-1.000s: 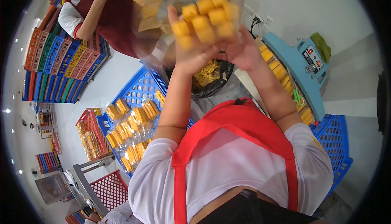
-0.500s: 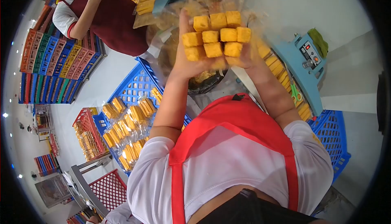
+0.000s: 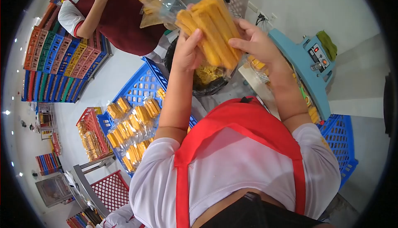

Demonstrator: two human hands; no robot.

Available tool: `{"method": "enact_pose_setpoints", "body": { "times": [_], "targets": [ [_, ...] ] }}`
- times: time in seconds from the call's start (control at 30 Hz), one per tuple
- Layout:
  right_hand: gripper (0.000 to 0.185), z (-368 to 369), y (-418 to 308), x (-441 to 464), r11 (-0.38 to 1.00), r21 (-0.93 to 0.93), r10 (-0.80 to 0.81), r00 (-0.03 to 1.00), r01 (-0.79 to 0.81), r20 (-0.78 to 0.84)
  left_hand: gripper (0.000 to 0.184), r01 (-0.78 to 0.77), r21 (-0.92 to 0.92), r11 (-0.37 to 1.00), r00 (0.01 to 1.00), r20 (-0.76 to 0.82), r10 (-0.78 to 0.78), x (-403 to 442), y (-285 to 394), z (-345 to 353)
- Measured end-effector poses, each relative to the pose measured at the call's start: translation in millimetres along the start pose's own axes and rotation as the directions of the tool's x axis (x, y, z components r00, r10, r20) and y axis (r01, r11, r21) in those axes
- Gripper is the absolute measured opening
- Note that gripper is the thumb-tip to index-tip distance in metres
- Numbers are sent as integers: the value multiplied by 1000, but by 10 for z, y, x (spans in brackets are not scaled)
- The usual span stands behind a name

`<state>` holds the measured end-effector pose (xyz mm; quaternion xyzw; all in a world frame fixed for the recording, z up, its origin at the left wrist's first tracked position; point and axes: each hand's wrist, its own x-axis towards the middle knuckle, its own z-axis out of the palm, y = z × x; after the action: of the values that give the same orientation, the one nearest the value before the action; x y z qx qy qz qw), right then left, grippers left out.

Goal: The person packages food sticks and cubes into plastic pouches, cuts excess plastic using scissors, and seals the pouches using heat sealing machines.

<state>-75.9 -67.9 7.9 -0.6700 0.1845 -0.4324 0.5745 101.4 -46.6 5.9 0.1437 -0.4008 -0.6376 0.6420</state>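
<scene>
In the head view, both forearms extend forward; the left hand [image 3: 259, 45] and right hand [image 3: 188, 52] grip one bag of yellow sticks [image 3: 211, 31] from opposite sides, fingers partly closed, above one black-lined bin [image 3: 207, 81]. One co-worker [image 3: 124, 20] stands beyond.

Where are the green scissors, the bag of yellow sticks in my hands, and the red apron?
Green scissors [image 3: 307, 100]: head view, on the handle.
Bag of yellow sticks [image 3: 212, 31]: head view, middle of the sticks.
Red apron [image 3: 232, 116]: head view, upper front.
</scene>
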Motion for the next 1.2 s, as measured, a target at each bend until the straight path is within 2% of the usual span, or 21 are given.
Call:
{"method": "enact_pose_setpoints", "body": {
  "times": [0.03, 0.07, 0.1, 0.13, 0.17, 0.2, 0.23, 0.27, 0.3, 0.37, 0.4, 0.5, 0.6, 0.73, 0.8, 1.13, 1.2],
  "targets": [
    [56, -47, -87, 62, 1000, 2, -3, 1000, 3, -6, 62, 141, -179, 974, 989, 59, -132, -29, -44, -65],
    [58, -109, -176, 132, 985, -158, 77, 997, -74, 11, 52, 279, -181, 943, 959, 101, -264, -91, -94, -96],
    [61, -176, -196, 195, 938, -313, 160, 987, -148, 12, 52, 293, -179, 939, 955, 105, -278, -125, -145, -45],
    [58, -243, -124, 312, 951, -310, 31, 997, -9, 64, 51, 414, -325, 850, 909, 100, -404, -147, -228, 31],
    [58, -333, -42, 397, 951, -308, 29, 998, -13, 47, 51, 511, -462, 725, 845, 113, -523, -163, -302, 99],
    [56, -426, 57, 463, 979, 9, 198, 955, -205, 223, 51, 524, -457, 718, 837, 119, -535, -171, -373, 154],
    [56, -474, 160, 496, 861, 283, 278, 857, -423, 434, 51, 488, -469, 736, 855, 87, -511, -173, -437, 202],
    [42, -448, 306, 519, 736, 475, 317, 865, -483, 389, 52, 449, -480, 753, 873, 55, -485, -162, -465, 230],
    [42, -426, 358, 513, 736, 480, 317, 869, -478, 379, 52, 459, -479, 749, 868, 60, -493, -156, -444, 242],
    [37, -398, 431, 475, 540, 652, 398, 844, -532, 358, 51, 506, -679, 531, 850, 290, -439, -154, -358, 258],
    [37, -339, 389, 396, 537, 652, 403, 841, -536, 361, 49, 515, -699, 497, 807, 200, -555, -116, -327, 246],
    [36, -340, 487, 260, 516, 724, 321, 887, -457, 331, 50, 494, -706, 508, 788, 116, -605, -32, -359, 240],
    [35, -399, 680, 176, 490, 777, 282, 915, -395, 287, 51, 511, -709, 485, 765, 119, -632, -21, -415, 223],
    [35, -424, 856, 126, 479, 806, 262, 933, -348, 247, 52, 488, -697, 525, 795, 107, -597, -51, -470, 250],
    [34, -427, 901, 124, 477, 812, 260, 937, -336, 235, 52, 482, -674, 561, 786, 49, -616, -40, -480, 255],
    [33, -451, 1082, 100, 467, 830, 254, 946, -304, 204, 51, 492, -685, 537, 786, 84, -613, -25, -528, 176],
    [32, -459, 1102, 92, 469, 831, 253, 947, -298, 197, 50, 482, -633, 606, 802, 41, -596, -24, -575, 169]
  ]
}}
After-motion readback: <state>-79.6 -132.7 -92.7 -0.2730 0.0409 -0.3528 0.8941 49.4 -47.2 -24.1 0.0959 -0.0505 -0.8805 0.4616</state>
